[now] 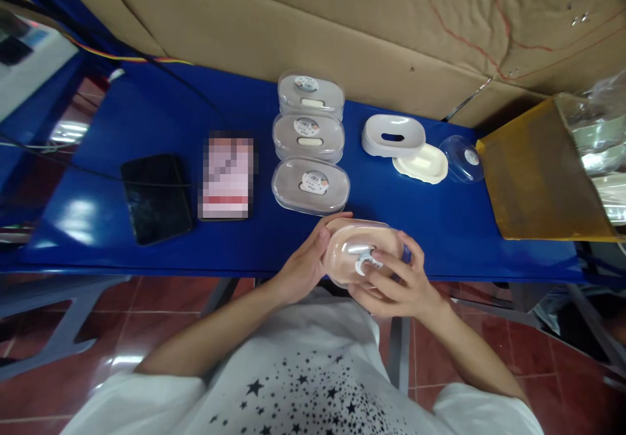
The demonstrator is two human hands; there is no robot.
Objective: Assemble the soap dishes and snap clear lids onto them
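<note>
A pinkish oval soap box with a clear lid and a round label (345, 259) is held over the table's front edge. My left hand (306, 265) grips its left end. My right hand (401, 285) is on its right side, fingers over the lid near the label. Beyond it, three grey oval boxes with clear lids and labels stand in a column, the nearest box (310, 186) just past my left fingers. To their right are a grey oval tray with a slot (394, 136), a cream inner dish (423, 164) and a loose clear lid (462, 159).
On the blue table (229, 246), a dark tablet (157, 199) and a blurred pink item (226, 177) lie at left. A brown carton (538, 174) with clear plastic pieces stands at right. Cardboard lines the back; a black cable crosses the left side.
</note>
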